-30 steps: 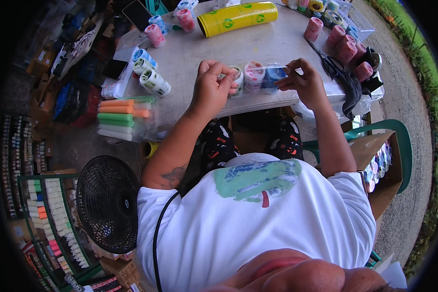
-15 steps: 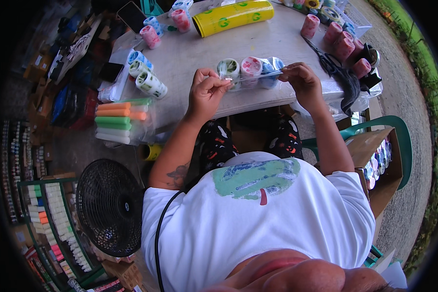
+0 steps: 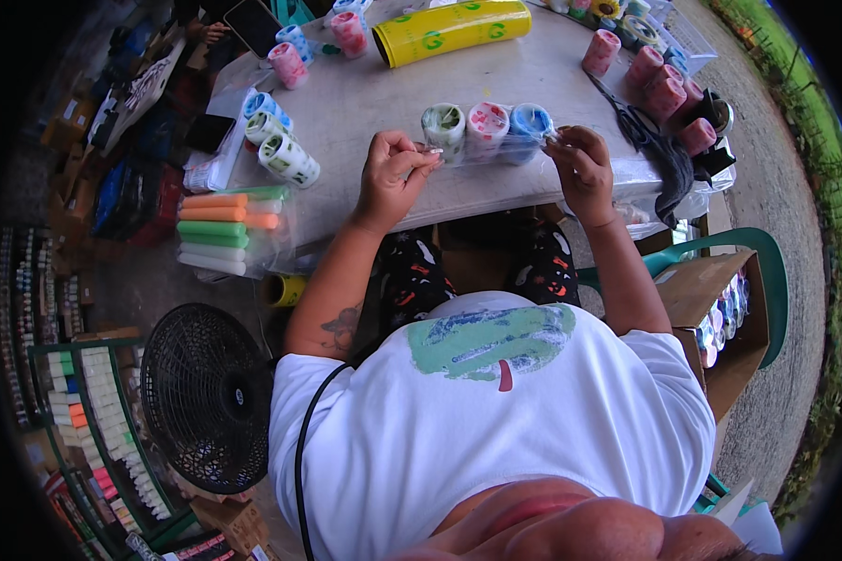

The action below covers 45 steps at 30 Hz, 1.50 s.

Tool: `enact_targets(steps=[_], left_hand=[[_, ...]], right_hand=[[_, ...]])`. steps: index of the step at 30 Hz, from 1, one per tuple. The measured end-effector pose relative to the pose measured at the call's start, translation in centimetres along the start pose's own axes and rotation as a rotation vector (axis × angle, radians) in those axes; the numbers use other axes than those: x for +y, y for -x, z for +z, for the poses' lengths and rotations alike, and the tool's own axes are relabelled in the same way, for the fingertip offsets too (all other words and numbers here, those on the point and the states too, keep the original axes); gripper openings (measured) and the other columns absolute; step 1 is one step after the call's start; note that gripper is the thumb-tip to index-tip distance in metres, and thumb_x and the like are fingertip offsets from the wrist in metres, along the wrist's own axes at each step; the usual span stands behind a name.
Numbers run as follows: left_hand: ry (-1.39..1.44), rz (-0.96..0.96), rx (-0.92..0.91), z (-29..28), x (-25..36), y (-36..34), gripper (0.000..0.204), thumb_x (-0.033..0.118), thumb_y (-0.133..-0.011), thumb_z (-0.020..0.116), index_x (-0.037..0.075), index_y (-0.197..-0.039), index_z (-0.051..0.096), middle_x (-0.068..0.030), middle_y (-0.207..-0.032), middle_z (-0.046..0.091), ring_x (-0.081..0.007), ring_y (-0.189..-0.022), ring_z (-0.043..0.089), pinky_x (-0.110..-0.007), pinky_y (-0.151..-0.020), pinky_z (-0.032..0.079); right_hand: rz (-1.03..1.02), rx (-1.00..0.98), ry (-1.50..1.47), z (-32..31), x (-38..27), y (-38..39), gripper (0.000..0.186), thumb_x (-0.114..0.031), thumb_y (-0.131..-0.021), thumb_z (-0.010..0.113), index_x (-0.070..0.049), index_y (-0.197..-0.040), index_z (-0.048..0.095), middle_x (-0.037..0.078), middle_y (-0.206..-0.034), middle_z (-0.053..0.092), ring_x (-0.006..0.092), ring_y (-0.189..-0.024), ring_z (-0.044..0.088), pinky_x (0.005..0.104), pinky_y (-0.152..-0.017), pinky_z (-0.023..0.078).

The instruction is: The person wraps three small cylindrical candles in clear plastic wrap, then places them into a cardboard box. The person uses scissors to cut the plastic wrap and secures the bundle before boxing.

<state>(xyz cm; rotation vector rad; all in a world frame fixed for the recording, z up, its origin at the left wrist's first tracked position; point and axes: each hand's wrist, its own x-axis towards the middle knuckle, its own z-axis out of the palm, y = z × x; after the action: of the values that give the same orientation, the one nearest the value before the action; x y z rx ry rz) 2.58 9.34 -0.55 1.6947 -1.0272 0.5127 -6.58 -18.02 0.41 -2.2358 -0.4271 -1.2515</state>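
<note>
Three marbled pillar candles stand in a row at the table's near edge: a green one (image 3: 443,133), a red one (image 3: 487,131) and a blue one (image 3: 530,133). Clear plastic film (image 3: 510,145) stretches across their near side. My left hand (image 3: 399,178) pinches the film beside the green candle, fingers closed. On the other side, my right hand (image 3: 582,170) grips the film's opposite end, close to the blue candle. Whether the film goes all the way round the candles, I cannot tell.
A yellow printed roll (image 3: 454,33) lies at the back of the table (image 3: 365,103). Scissors (image 3: 627,112) and a dark cloth (image 3: 672,173) are at right, near several red candles (image 3: 664,98). Bagged taper candles (image 3: 213,229) sit at left, above a black fan (image 3: 206,397).
Both hands have shifted slightly, the right one a little outward and down. The blue candle's top now shows more plainly. Another person's hand has come into sight at the far left.
</note>
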Motion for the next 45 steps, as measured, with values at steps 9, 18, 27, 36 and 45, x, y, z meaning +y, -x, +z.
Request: enact_targets(steps=[9, 18, 27, 36, 45], left_hand=[[0.461, -0.746, 0.092, -0.3, 1.7, 0.0, 0.029, 0.027, -0.092, 0.062, -0.002, -0.095, 0.062, -0.0097, -0.088, 0.062, -0.0170, -0.080, 0.065, -0.027, -0.070, 0.053], [0.741, -1.112, -0.054, 1.8, 4.3, -1.9, 0.041, 0.041, -0.093, 0.057, 0.000, -0.095, 0.061, -0.0123, -0.090, 0.067, -0.0177, -0.078, 0.066, -0.029, -0.071, 0.054], [0.579, -0.764, -0.075, 2.5, -0.1, 1.0, 0.008, 0.010, -0.090, 0.064, 0.004, -0.089, 0.059, -0.0076, -0.100, 0.062, -0.0139, -0.089, 0.061, -0.029, -0.081, 0.053], [0.227, -0.297, -0.083, 2.1, 0.1, -0.4, 0.010, 0.004, -0.086, 0.066, 0.001, -0.087, 0.057, -0.0151, -0.124, 0.050, -0.0181, -0.102, 0.058, -0.029, -0.079, 0.054], [0.344, -0.314, -0.111, 2.0, -2.5, -0.3, 0.015, 0.004, -0.087, 0.065, 0.001, -0.084, 0.050, -0.0179, -0.124, 0.054, -0.0202, -0.103, 0.059, -0.031, -0.082, 0.052]], right_hand=[[0.070, 0.077, -0.016, 0.1, 0.7, 0.8, 0.027, 0.008, -0.075, 0.070, -0.006, -0.097, 0.068, 0.011, -0.097, 0.063, 0.0262, -0.090, 0.063, 0.0318, -0.075, 0.051], [0.136, 0.062, -0.029, 0.4, 0.8, 1.6, 0.028, 0.009, -0.075, 0.068, -0.006, -0.099, 0.067, 0.012, -0.095, 0.063, 0.0275, -0.087, 0.063, 0.0316, -0.074, 0.050], [0.776, 0.062, -0.850, 0.3, 1.0, 1.6, 0.011, -0.002, -0.087, 0.066, 0.002, -0.097, 0.066, 0.008, -0.096, 0.069, 0.0129, -0.089, 0.064, 0.0242, -0.080, 0.050], [0.841, 0.025, -0.957, 0.1, 2.9, 1.8, 0.027, -0.010, -0.088, 0.067, 0.004, -0.110, 0.059, 0.007, -0.090, 0.066, 0.0137, -0.083, 0.062, 0.0270, -0.079, 0.050], [0.877, -0.233, -1.035, -0.4, 5.2, 0.1, 0.034, -0.011, -0.090, 0.064, 0.001, -0.120, 0.056, 0.004, -0.089, 0.063, 0.0132, -0.086, 0.059, 0.0275, -0.082, 0.047]])
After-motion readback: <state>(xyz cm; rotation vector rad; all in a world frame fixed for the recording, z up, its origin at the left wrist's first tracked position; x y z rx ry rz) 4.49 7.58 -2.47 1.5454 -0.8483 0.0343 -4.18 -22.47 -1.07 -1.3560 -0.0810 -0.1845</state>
